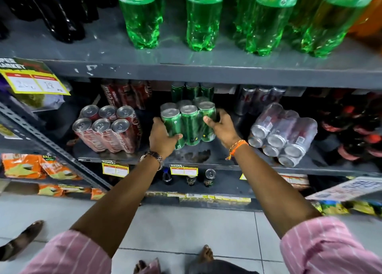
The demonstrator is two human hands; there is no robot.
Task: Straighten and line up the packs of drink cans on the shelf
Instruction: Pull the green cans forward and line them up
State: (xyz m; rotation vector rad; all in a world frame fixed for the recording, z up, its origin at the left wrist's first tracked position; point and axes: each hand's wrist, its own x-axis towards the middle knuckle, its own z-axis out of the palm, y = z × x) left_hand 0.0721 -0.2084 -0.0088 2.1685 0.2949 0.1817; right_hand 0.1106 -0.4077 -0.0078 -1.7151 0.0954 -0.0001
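A shrink-wrapped pack of green cans [189, 122] stands upright on the dark middle shelf [206, 160], near its front. My left hand [162, 137] grips the pack's lower left side, thumb under the front. My right hand [222, 127] holds its right side. To the left stands a pack of red cola cans [107, 129], leaning slightly. To the right a pack of silver cans [283, 133] lies tipped over, its can ends facing the front. More red, green and silver cans stand behind in the shadow.
Green Sprite bottles [203, 17] and dark cola bottles [60, 15] stand on the shelf above. Dark bottles with red caps [355, 129] fill the right end. Yellow price tags [184, 169] hang on the shelf lip; loose cans and snack bags sit lower down.
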